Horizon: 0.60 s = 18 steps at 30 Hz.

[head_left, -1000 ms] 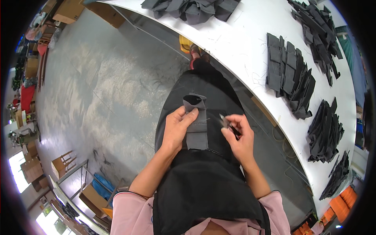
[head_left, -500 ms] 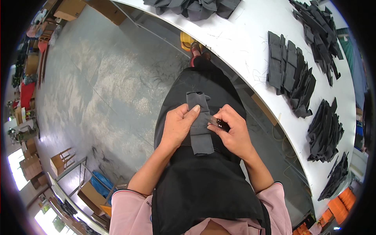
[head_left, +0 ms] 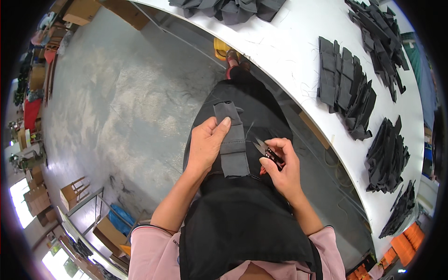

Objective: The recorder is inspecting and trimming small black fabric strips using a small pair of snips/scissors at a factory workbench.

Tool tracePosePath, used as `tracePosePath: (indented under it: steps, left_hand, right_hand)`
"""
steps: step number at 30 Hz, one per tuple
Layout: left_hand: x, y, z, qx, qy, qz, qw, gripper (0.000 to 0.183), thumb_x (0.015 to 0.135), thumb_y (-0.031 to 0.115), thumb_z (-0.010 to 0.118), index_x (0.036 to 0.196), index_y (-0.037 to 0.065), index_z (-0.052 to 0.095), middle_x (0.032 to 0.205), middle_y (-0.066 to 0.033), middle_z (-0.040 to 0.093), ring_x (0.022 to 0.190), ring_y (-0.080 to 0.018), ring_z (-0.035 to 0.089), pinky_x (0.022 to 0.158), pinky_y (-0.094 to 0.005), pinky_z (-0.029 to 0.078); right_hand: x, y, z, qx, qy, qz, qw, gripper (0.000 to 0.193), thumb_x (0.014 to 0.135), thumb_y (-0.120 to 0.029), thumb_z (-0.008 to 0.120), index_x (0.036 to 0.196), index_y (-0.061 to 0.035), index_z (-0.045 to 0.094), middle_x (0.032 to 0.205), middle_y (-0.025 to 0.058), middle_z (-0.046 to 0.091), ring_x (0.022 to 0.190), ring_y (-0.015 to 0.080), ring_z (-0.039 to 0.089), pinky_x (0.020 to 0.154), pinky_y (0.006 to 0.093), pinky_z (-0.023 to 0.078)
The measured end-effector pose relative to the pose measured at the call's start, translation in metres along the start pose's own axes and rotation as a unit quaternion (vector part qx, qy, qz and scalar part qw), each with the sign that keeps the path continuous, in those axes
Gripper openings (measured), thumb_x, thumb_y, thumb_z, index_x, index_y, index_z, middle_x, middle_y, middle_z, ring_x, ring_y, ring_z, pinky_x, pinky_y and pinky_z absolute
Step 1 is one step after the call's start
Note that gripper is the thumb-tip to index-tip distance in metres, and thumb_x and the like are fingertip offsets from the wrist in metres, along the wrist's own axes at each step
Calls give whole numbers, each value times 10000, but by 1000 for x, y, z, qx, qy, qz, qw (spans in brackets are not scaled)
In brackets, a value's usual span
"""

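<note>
A dark grey sewn fabric strip (head_left: 234, 156) lies lengthwise over the black apron on my lap, with a stitched seam across its middle. My left hand (head_left: 205, 143) grips its left edge, thumb on top near the upper end. In my right hand (head_left: 285, 167) is a pair of thread snips (head_left: 268, 153) with dark handles and pointed metal blades. The blades stand slightly apart and point up-left, just off the strip's right edge. Loose thread ends stick out from the seam toward the blade tips.
To the right, a white table (head_left: 298, 56) carries several piles of dark grey fabric strips (head_left: 343, 79) and scattered thread bits. A yellow object (head_left: 220, 49) sits by my feet under the table edge. Cardboard boxes and a wooden stool (head_left: 73, 192) stand on the left.
My right hand has drawn the snips right and away from the fabric, and their blades have parted. My left hand has shifted the strip slightly left and up.
</note>
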<state>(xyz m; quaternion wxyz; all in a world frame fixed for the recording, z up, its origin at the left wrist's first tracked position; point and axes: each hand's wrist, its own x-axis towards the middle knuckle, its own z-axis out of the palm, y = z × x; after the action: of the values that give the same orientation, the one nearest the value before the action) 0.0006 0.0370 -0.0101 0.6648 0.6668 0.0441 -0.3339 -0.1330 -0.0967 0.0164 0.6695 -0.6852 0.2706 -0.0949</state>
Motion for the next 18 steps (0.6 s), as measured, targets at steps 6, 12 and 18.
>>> tracePosePath:
  steps: [6,12,18]
  left_hand:
    - [-7,8,11,-43,-5,-31,999,291,927,230,604,704,54,541,662,97,461,619,-2,355,533,-200,299]
    - [-3,-8,2,23,-13,12,1000,333,917,244,617,663,66,497,626,105,413,599,1,318,503,-207,266]
    - [-3,-5,3,32,-14,13,999,348,914,245,623,653,65,482,617,107,404,592,1,306,490,-212,254]
  right_hand:
    - [3,6,-7,-29,-60,-19,998,217,763,-8,675,961,-4,585,807,42,534,694,114,514,664,232,427]
    - [11,-3,-5,-166,-37,-156,973,230,746,-44,699,955,-22,606,788,62,569,595,166,537,562,252,438]
    - [8,-5,-2,-328,7,-288,900,236,711,-13,713,927,-13,620,771,108,611,621,242,597,535,298,468]
